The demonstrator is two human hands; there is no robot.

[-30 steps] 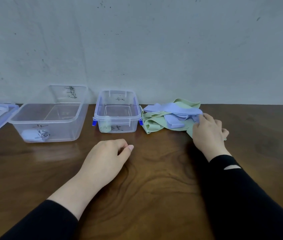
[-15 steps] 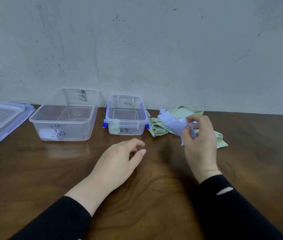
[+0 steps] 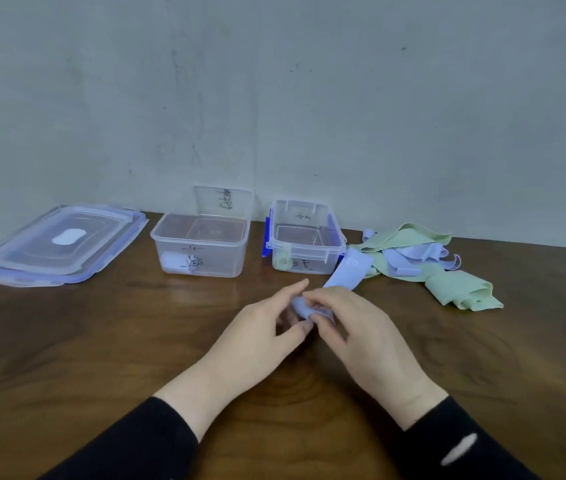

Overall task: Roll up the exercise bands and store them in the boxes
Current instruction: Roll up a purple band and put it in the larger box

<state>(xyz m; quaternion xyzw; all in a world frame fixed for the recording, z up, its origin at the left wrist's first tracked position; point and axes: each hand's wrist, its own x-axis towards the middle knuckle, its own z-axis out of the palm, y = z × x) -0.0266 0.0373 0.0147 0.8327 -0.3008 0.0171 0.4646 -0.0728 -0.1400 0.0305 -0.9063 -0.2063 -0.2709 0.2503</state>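
A lavender exercise band stretches from beside the small box down to my hands at the table's middle. My left hand and my right hand both pinch its near end, which is curled between the fingertips. A loose pile of green and lavender bands lies at the right. The larger clear box holds a rolled lavender band. The smaller clear box with blue clips holds a rolled green band.
Two stacked clear lids with bluish rims lie at the far left of the wooden table. A grey wall rises right behind the boxes.
My right hand pulled a lavender band out of the pile and brought it toward the table's middle. My left hand came over and took hold of the same end.
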